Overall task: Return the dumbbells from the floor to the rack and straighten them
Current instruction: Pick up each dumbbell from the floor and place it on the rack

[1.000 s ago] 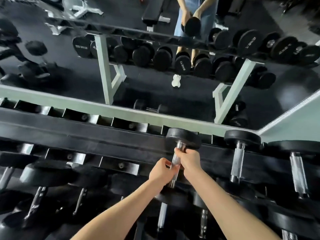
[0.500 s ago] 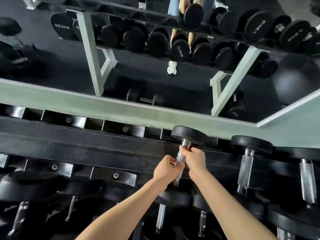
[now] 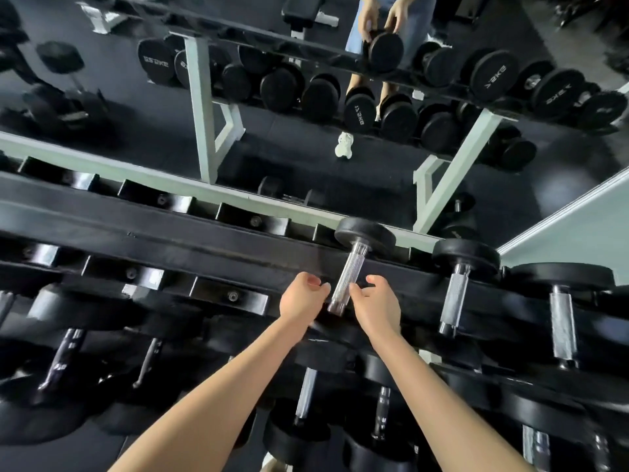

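Head view: looking down over both forearms onto a black dumbbell rack (image 3: 170,233), with a mirror (image 3: 340,175) behind it.
Dumbbell: one dumbbell (image 3: 348,279) lies on the rack's top tier. Its knurled steel handle points away from the person and slightly right. The far black head sits at the back rail; the near head is dark and partly hidden by the hands.
Left hand: left hand (image 3: 301,299) just left of the handle, fingers loosely curled, holding nothing. Fingertips are very near the steel; contact cannot be told.
Right hand: right hand (image 3: 376,306) just right of the handle, thumb and fingers in a loose arc, holding nothing. Thumb tip is close beside the handle; contact unclear.
Neighbours: second dumbbell (image 3: 455,296) just to the right on the same tier, third dumbbell (image 3: 561,323) beyond it, handles roughly parallel.
Left of hands: bolted saddle plates (image 3: 231,296) along the top tier.
Lower tier: lower-tier dumbbells (image 3: 305,393) beneath the forearms, some blurred.
Mirror content: the rack's front, round heads with reversed lettering, and the person's hands at one head.
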`<act>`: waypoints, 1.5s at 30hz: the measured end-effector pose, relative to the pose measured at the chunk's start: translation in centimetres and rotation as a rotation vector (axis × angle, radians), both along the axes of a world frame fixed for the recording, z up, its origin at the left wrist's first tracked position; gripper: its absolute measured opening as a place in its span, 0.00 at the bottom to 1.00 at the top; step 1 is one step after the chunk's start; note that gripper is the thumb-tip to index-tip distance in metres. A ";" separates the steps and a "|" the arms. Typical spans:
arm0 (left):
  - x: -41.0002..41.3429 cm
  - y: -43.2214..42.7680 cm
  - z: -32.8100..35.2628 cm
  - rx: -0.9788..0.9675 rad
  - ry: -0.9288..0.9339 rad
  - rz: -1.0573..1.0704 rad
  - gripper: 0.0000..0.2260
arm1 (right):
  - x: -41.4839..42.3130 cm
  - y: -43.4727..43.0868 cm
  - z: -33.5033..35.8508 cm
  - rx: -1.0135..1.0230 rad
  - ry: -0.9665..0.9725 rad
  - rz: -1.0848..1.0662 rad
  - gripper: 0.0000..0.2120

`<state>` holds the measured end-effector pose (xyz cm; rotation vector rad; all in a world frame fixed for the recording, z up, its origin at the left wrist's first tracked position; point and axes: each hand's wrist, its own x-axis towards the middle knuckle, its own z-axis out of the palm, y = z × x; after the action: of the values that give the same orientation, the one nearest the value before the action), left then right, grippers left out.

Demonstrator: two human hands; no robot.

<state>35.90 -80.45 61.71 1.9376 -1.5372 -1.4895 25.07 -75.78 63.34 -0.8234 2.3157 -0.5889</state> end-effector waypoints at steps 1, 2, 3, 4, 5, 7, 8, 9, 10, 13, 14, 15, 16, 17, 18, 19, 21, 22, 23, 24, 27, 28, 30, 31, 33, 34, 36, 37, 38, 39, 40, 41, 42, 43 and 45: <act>0.8 1.0 0.4 -0.027 0.010 0.050 0.13 | 0.3 1.2 0.4 -0.023 0.033 0.026 0.22; 1.7 2.3 0.8 -0.048 0.017 0.098 0.13 | 0.8 2.6 1.0 -0.053 0.067 0.047 0.21; 2.6 3.7 1.1 -0.070 0.023 0.141 0.12 | 1.4 4.0 1.5 -0.087 0.104 0.069 0.20; 3.5 5.3 1.3 -0.088 0.027 0.176 0.12 | 2.0 5.5 1.9 -0.126 0.134 0.095 0.19; 4.5 7.1 1.5 -0.104 0.027 0.207 0.12 | 2.7 7.1 2.1 -0.157 0.148 0.123 0.18; 6.7 11.4 1.4 -0.106 0.019 0.255 0.11 | 4.2 10.5 2.4 -0.190 0.127 0.191 0.17; 7.9 13.7 1.1 -0.093 0.015 0.274 0.10 | 5.0 12.3 2.4 -0.190 0.107 0.231 0.16; 9.2 16.1 0.7 -0.075 0.012 0.295 0.08 | 5.9 14.0 2.3 -0.179 0.086 0.268 0.16; 10.5 18.5 0.2 -0.053 0.004 0.314 0.06 | 6.7 15.8 2.1 -0.162 0.063 0.297 0.15; 14.6 25.4 -1.6 0.017 -0.043 0.369 0.04 | 9.7 20.8 1.0 -0.099 -0.018 0.380 0.13; 15.9 27.7 -2.1 0.042 -0.066 0.391 0.04 | 10.7 22.2 0.5 -0.063 -0.033 0.426 0.12; 17.3 29.8 -2.6 0.066 -0.087 0.417 0.03 | 11.8 23.5 -0.1 -0.020 -0.041 0.475 0.12; 18.6 31.9 -3.2 0.094 -0.103 0.444 0.03 | 12.9 24.7 -0.8 0.023 -0.049 0.519 0.12; 19.9 33.9 -3.8 0.122 -0.113 0.472 0.03 | 14.0 25.8 -1.7 0.061 -0.061 0.560 0.11; 21.3 35.8 -4.4 0.150 -0.120 0.503 0.04 | 15.1 27.0 -2.6 0.096 -0.076 0.601 0.11; 22.6 37.7 -5.1 0.178 -0.128 0.532 0.06 | 16.2 28.1 -3.5 0.128 -0.088 0.641 0.10; 25.1 41.2 -6.3 0.231 -0.168 0.566 0.12 | 18.3 30.2 -5.2 0.184 -0.111 0.709 0.10; 26.3 42.7 -7.0 0.258 -0.193 0.580 0.13 | 19.3 31.1 -6.1 0.211 -0.121 0.739 0.10; 27.5 44.2 -7.5 0.284 -0.215 0.602 0.13 | 20.3 32.0 -7.0 0.239 -0.129 0.766 0.09; 28.6 45.6 -8.1 0.308 -0.226 0.629 0.13 | 21.3 32.8 -7.9 0.269 -0.134 0.789 0.09; 31.7 49.3 -10.1 0.372 -0.222 0.714 0.08 | 24.4 34.9 -11.0 0.369 -0.124 0.842 0.07; 32.6 50.4 -10.9 0.383 -0.220 0.737 0.06 | 25.5 35.6 -12.2 0.401 -0.124 0.848 0.06; 34.6 52.1 -12.8 0.404 -0.222 0.757 0.06 | 27.5 36.8 -14.6 0.463 -0.134 0.840 0.06; 35.5 52.8 -13.9 0.418 -0.221 0.756 0.06 | 28.5 37.4 -15.9 0.494 -0.141 0.824 0.07; 37.3 53.5 -16.2 0.448 -0.216 0.734 0.06 | 30.5 38.5 -18.4 0.550 -0.174 0.773 0.11; 38.2 53.7 -17.4 0.463 -0.220 0.706 0.05 | 31.5 39.1 -19.6 0.574 -0.195 0.735 0.12; 40.0 53.7 -20.0 0.483 -0.228 0.624 0.05 | 33.4 40.0 -22.3 0.609 -0.240 0.620 0.13; 40.9 53.4 -21.5 0.495 -0.231 0.576 0.05 | 34.3 40.4 -23.9 0.622 -0.268 0.552 0.14; 41.7 53.1 -23.1 0.505 -0.237 0.523 0.05 | 35.1 40.8 -25.6 0.632 -0.293 0.483 0.15; 42.5 52.6 -24.9 0.509 -0.247 0.470 0.05 | 35.8 41.2 -27.7 0.642 -0.313 0.423 0.16; 43.2 52.1 -26.8 0.506 -0.259 0.420 0.05 | 36.4 41.4 -29.7 0.649 -0.329 0.377 0.16; 43.7 51.5 -28.8 0.495 -0.270 0.371 0.05 | 37.0 41.5 -31.8 0.651 -0.342 0.341 0.17; 44.1 50.9 -30.9 0.476 -0.283 0.320 0.05 | 37.5 41.6 -34.0 0.647 -0.355 0.304 0.18; 44.4 50.2 -33.0 0.453 -0.302 0.264 0.05 | 37.9 41.6 -36.2 0.639 -0.367 0.265 0.19; 44.7 48.9 -37.7 0.403 -0.333 0.144 0.05 | 38.6 41.5 -40.7 0.612 -0.393 0.186 0.21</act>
<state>80.64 -31.51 23.99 2.5773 -1.2448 -1.5679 63.69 -34.24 22.68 -0.5541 1.8676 0.0521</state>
